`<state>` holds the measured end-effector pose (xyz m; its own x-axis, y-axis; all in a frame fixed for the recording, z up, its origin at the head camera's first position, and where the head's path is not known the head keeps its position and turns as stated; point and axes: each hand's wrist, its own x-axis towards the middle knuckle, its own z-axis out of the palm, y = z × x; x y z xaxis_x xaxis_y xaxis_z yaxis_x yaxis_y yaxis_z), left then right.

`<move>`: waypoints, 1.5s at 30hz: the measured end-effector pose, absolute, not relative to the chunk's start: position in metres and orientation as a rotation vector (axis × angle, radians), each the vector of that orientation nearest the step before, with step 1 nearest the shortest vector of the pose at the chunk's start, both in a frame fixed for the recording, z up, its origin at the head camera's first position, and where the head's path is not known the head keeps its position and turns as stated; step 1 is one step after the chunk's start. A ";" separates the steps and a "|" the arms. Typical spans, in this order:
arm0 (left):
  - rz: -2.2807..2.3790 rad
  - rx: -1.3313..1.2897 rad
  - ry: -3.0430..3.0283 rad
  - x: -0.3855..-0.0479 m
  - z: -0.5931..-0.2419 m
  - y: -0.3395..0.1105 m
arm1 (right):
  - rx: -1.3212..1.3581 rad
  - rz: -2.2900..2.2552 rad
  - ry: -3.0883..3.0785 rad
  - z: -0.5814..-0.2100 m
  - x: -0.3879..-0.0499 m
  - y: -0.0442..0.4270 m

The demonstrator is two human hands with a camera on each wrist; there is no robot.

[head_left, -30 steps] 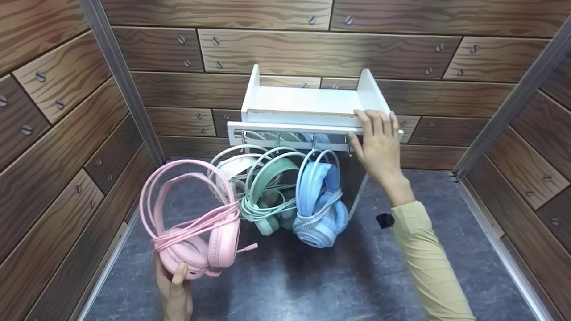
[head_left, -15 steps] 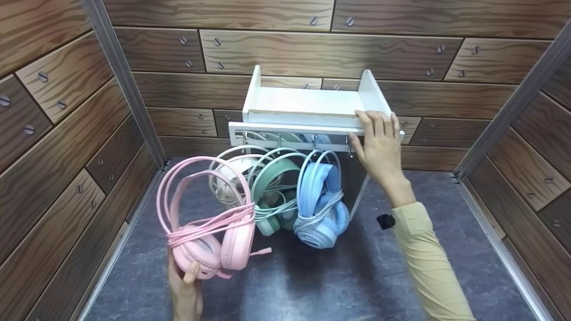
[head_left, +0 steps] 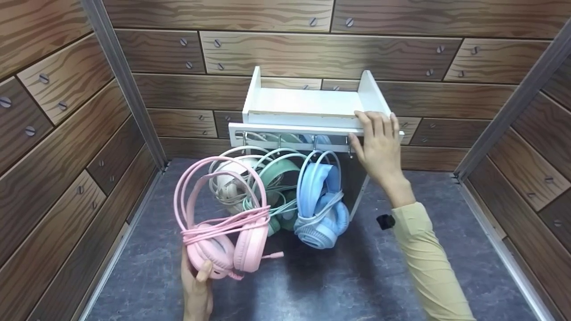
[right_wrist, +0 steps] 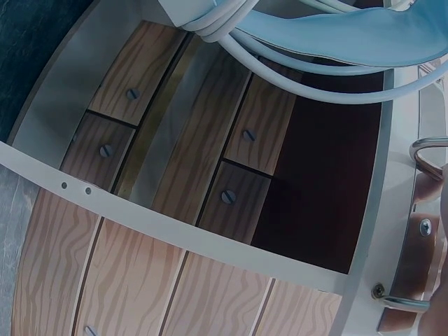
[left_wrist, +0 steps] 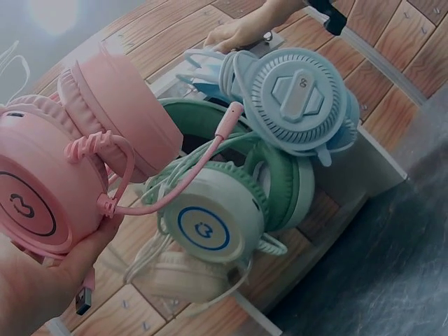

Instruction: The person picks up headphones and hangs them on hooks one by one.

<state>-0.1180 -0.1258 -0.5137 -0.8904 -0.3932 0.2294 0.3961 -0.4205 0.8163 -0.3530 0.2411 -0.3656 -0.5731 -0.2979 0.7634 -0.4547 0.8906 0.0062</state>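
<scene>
My left hand (head_left: 197, 285) holds a pink headset (head_left: 252, 247) by its lower earcup, thumb in front, at the left of the rack. Its cable is wound round the earcups and its microphone sticks out to the right. With fingers over the top and thumb at the front, my right hand (head_left: 381, 147) grips the right end of a white rack (head_left: 308, 101). From the rack's hooks hang a blue headset (head_left: 316, 234), a green headset (left_wrist: 210, 224) and a white headset (head_left: 229, 189), partly behind the pink one. A hook (right_wrist: 428, 147) beside my right hand bears nothing.
Wood-patterned walls (head_left: 285, 51) enclose the space behind and at both sides. The rack stands against the back wall on a dark floor (head_left: 321, 290). A USB plug (left_wrist: 84, 299) hangs below the pink headset.
My left hand has carried the pink headset to the right, so it now covers more of the white and green headsets. The right hand stays on the rack.
</scene>
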 end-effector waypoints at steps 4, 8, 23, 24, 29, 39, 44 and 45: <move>-2.312 -0.041 -1.336 -0.119 -0.513 -0.121 | 0.537 0.240 -2.220 -0.365 -0.353 0.241; -2.299 -0.067 -1.354 -0.120 -0.512 -0.117 | 0.538 0.239 -2.211 -0.365 -0.353 0.241; -2.296 -0.126 -1.395 -0.121 -0.506 -0.105 | 0.547 0.242 -2.202 -0.366 -0.352 0.241; -2.299 -0.129 -1.394 -0.121 -0.506 -0.105 | 0.546 0.243 -2.201 -0.366 -0.352 0.241; -2.316 -0.145 -1.391 -0.122 -0.504 -0.101 | 0.538 0.244 -2.210 -0.367 -0.353 0.241; -2.322 -0.121 -1.448 -0.122 -0.498 -0.094 | 0.539 0.245 -2.213 -0.367 -0.353 0.241; -2.330 -0.143 -1.446 -0.124 -0.497 -0.089 | 0.539 0.240 -2.209 -0.367 -0.354 0.241; -2.328 -0.147 -1.442 -0.124 -0.497 -0.088 | 0.538 0.238 -2.209 -0.366 -0.354 0.241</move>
<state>-0.1239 -0.0883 -0.4967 -0.9159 -0.2756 0.2918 0.3839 -0.3902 0.8369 -0.3535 0.2415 -0.3665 -0.5640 -0.2980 0.7701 -0.4554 0.8902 0.0109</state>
